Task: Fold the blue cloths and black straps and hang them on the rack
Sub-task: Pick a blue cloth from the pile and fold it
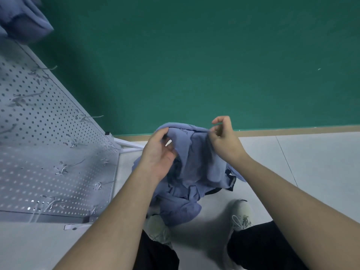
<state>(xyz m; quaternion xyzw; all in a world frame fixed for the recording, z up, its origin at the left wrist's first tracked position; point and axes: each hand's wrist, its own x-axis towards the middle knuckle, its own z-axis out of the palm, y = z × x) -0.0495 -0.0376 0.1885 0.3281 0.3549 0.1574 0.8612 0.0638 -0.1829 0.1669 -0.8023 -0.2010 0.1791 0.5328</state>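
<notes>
The person is wearing nothing on the forearms: both arms are showing bare from the lower edge of the view up to the left hand (158, 152) and the right hand (224, 141), with no sleeve, watch or ring appearing on either. Black trousers (259, 248) are covering both legs. White lace-up sneakers are showing just beyond the trouser cuffs, the right sneaker (241, 215) displaying loose white laces and the left sneaker (157, 227) looking scuffed and greyish.
</notes>
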